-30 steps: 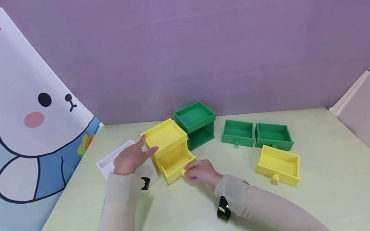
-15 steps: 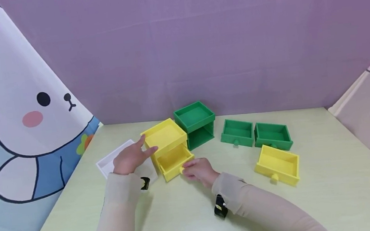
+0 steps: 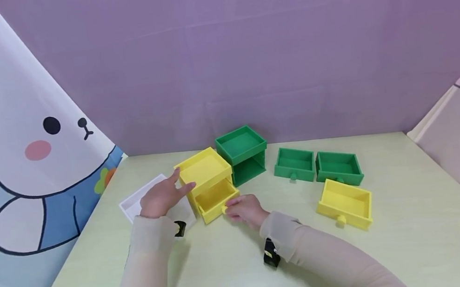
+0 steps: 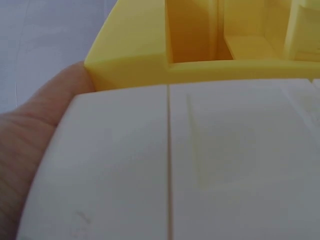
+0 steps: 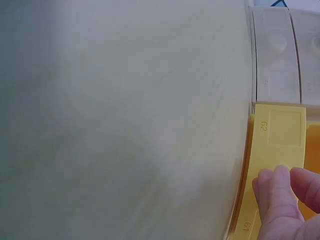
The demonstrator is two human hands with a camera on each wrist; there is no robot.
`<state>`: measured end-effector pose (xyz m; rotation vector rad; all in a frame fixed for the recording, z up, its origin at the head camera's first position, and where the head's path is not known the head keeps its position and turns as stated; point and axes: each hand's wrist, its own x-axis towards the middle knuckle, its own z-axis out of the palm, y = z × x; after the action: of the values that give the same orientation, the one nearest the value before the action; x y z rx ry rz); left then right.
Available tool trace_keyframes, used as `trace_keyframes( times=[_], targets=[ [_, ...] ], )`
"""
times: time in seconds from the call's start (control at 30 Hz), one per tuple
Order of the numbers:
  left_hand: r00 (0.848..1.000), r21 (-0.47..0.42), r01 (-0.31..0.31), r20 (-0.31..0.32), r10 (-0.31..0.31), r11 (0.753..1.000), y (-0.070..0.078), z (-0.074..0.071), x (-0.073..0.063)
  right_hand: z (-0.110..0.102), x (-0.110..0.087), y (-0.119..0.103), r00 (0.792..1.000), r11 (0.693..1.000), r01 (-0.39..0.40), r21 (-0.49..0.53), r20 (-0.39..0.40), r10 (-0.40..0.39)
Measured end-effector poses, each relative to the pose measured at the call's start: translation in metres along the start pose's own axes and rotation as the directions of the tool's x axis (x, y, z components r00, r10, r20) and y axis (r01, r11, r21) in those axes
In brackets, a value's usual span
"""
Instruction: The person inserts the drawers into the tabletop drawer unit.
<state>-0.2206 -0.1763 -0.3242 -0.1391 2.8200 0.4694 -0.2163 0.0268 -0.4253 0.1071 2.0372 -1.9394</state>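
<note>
My left hand (image 3: 161, 197) rests on the upper left side of a yellow drawer cabinet (image 3: 203, 168). Its index finger and thumb are spread apart along the cabinet's top. A yellow drawer (image 3: 216, 203) juts partly out of the lower opening. At the drawer's front my right hand (image 3: 246, 211) pinches the knob, which the fingers mostly hide. In the right wrist view, fingertips meet at the yellow drawer front (image 5: 280, 135). A white drawer cabinet (image 3: 143, 197) stands against the yellow one on the left, partly hidden by my left hand; its fronts (image 4: 245, 145) fill the left wrist view.
Behind the yellow cabinet stands a green cabinet (image 3: 240, 144) with an open front. Two green drawers (image 3: 295, 161) lie apart from it on the right. A second yellow drawer (image 3: 347, 201) sits in front of them on the pale table (image 3: 423, 221). A purple cloth (image 3: 246, 57) hangs behind.
The yellow drawer has slid slightly further into the yellow cabinet, with my right hand moving along at its knob. My left hand has kept its place on the cabinet.
</note>
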Motion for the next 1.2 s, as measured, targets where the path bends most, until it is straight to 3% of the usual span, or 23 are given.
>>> trace_keyframes(
  times=[0.3,1.2],
  targets=[
    [1.000,-0.001,0.000,-0.004,0.000,1.000,-0.001,0.000,0.003,0.003,0.004,-0.005,0.999,0.999,-0.038,-0.007,-0.022,0.038],
    [1.000,-0.001,-0.004,-0.019,0.004,1.000,0.000,0.001,0.000,0.011,0.015,-0.005,0.999,0.999,-0.016,0.042,-0.034,0.018]
  ],
)
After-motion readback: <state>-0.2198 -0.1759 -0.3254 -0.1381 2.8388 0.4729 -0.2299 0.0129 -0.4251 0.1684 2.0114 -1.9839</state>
